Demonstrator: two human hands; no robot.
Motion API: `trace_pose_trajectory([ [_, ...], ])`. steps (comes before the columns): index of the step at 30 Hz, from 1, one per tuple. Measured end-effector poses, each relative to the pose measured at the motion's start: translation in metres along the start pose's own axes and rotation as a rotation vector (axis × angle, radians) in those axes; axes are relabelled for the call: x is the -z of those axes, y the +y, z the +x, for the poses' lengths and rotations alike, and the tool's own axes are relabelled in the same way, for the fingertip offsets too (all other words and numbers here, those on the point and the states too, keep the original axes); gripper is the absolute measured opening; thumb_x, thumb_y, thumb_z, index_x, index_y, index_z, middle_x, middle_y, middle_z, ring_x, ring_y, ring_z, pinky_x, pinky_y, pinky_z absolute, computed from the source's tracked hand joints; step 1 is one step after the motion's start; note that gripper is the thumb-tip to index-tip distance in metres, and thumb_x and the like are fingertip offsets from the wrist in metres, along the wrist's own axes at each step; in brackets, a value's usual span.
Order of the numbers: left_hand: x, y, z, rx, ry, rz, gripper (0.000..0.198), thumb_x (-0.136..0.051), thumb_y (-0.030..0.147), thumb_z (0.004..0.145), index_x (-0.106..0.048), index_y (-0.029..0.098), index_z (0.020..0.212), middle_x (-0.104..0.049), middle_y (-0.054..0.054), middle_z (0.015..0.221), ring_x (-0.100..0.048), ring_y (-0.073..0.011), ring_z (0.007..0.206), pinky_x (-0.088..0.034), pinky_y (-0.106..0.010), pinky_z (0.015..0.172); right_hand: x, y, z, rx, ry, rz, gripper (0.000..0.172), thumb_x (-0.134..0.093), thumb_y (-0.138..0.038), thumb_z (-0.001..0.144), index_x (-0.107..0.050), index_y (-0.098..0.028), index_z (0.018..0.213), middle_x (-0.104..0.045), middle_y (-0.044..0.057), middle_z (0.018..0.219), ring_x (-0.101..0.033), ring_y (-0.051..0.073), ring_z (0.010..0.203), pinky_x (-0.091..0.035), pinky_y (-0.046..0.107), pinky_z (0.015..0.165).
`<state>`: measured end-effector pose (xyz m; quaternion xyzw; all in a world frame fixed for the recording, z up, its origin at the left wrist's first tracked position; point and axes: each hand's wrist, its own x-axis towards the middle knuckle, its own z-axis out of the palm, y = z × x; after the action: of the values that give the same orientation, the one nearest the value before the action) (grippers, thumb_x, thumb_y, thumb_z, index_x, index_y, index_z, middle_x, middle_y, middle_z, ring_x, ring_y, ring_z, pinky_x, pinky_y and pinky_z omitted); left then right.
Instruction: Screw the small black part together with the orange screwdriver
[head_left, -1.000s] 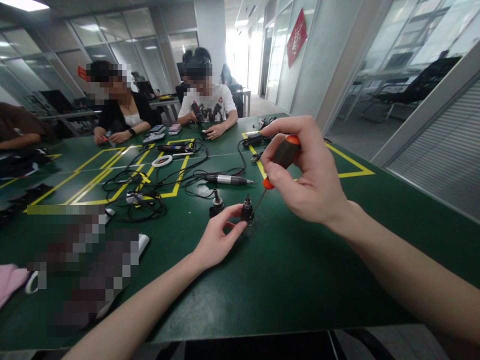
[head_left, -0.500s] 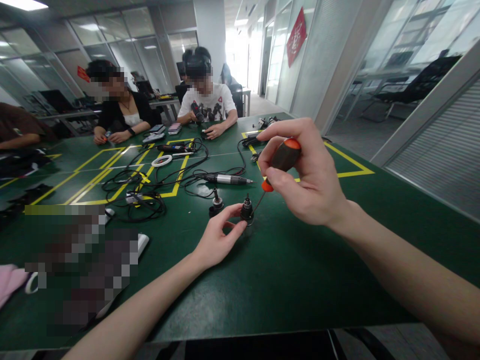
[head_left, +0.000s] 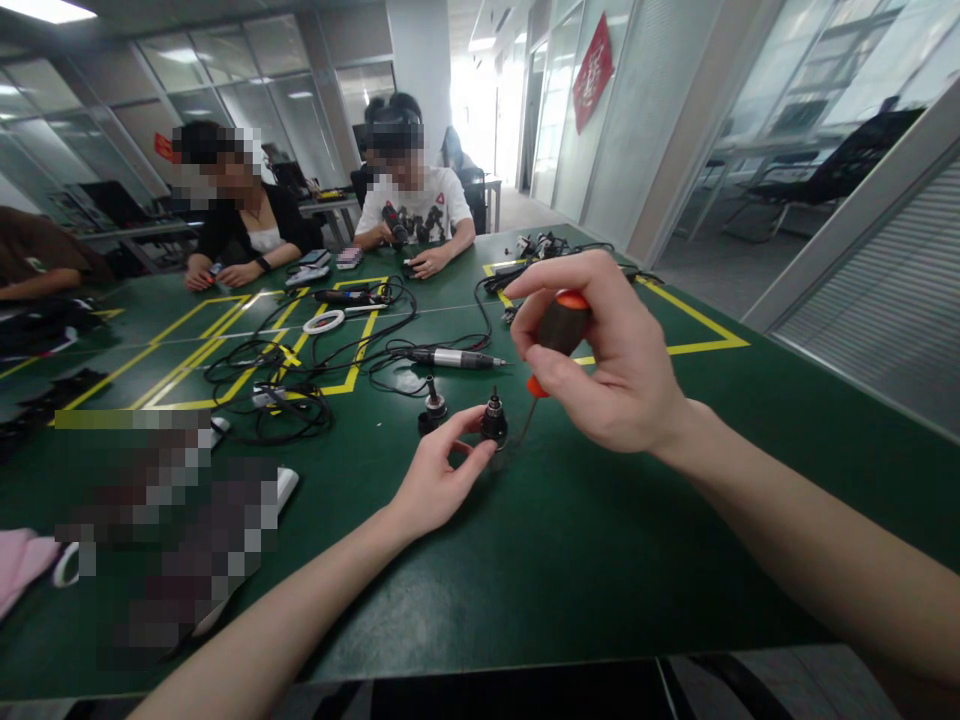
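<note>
One screwdriver point(head_left: 564, 328) is gripped in the curled fingers of the right hand point(head_left: 622, 370), slanted down just right of a dark metal part point(head_left: 493, 420). That part is pinched upright on the green table point(head_left: 600, 570) by the left hand point(head_left: 435, 480). Slightly farther left, a similar part point(head_left: 435, 403) is stood; beyond, a pen-shaped tool point(head_left: 450, 358) is laid.

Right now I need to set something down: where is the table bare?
The green table is bare between left forearm and right forearm, toward the near edge, and between right forearm and yellow tape. Beyond the left hand, cables and a silver tool crowd it; at far left, blurred items do.
</note>
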<state>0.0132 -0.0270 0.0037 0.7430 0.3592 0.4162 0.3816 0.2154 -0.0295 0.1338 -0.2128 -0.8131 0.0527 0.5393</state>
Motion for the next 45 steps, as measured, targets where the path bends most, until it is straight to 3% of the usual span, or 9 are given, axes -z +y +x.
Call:
trace_pose_trajectory([
  [10, 0.0, -0.003, 0.0, 0.002, 0.006, -0.012, 0.041, -0.066, 0.032, 0.099, -0.068, 0.021, 0.139, -0.076, -0.01, 0.132, -0.072, -0.0252, 0.115, -0.061, -0.034, 0.089, -0.003, 0.004, 0.0, -0.067, 0.148, -0.032, 0.02, -0.06, -0.028, 0.094, -0.05, -0.03, 0.112, -0.061, 0.001, 0.089, -0.061, 0.021, 0.075, -0.058, 0.043, 0.073],
  [21, -0.001, -0.003, 0.0, 0.002, -0.001, -0.023, 0.041, -0.065, 0.032, 0.099, -0.068, 0.021, 0.139, -0.075, -0.011, 0.133, -0.071, -0.0255, 0.115, -0.061, -0.035, 0.089, -0.005, 0.01, 0.0, -0.052, 0.125, 0.028, 0.02, -0.059, -0.022, 0.092, -0.051, -0.029, 0.108, -0.06, -0.001, 0.085, -0.056, 0.019, 0.069, -0.052, 0.041, 0.069],
  [27, 0.0, -0.002, 0.0, 0.0, -0.004, -0.022, 0.041, -0.065, 0.031, 0.099, -0.068, 0.021, 0.139, -0.075, -0.01, 0.133, -0.071, -0.0249, 0.116, -0.06, -0.034, 0.089, -0.008, 0.015, -0.002, -0.063, 0.085, 0.161, 0.022, -0.057, -0.029, 0.094, -0.048, -0.03, 0.113, -0.059, -0.003, 0.086, -0.056, 0.018, 0.07, -0.053, 0.038, 0.067],
  [33, 0.0, -0.002, -0.001, 0.002, -0.003, -0.016, 0.041, -0.065, 0.032, 0.1, -0.068, 0.022, 0.139, -0.075, -0.01, 0.133, -0.071, -0.0251, 0.115, -0.06, -0.034, 0.089, -0.005, 0.013, 0.001, -0.125, 0.118, 0.021, 0.014, -0.061, -0.039, 0.1, -0.053, -0.03, 0.107, -0.062, 0.001, 0.092, -0.058, 0.018, 0.072, -0.057, 0.039, 0.069],
  [39, 0.0, -0.002, -0.001, 0.011, -0.006, -0.018, 0.041, -0.065, 0.033, 0.1, -0.067, 0.021, 0.139, -0.075, -0.011, 0.133, -0.071, -0.0255, 0.116, -0.061, -0.034, 0.089, 0.001, 0.008, 0.002, -0.138, 0.091, -0.082, 0.02, -0.063, -0.043, 0.1, -0.057, -0.029, 0.114, -0.067, 0.006, 0.111, -0.064, 0.021, 0.082, -0.059, 0.04, 0.073],
  [45, 0.0, -0.004, -0.001, 0.012, -0.003, -0.035, 0.043, -0.066, 0.034, 0.1, -0.067, 0.022, 0.141, -0.075, -0.011, 0.133, -0.072, -0.0251, 0.113, -0.062, -0.035, 0.089, 0.0, 0.011, -0.002, -0.142, 0.067, -0.055, 0.027, -0.065, -0.041, 0.097, -0.054, -0.031, 0.12, -0.066, 0.003, 0.105, -0.062, 0.018, 0.075, -0.057, 0.035, 0.063],
])
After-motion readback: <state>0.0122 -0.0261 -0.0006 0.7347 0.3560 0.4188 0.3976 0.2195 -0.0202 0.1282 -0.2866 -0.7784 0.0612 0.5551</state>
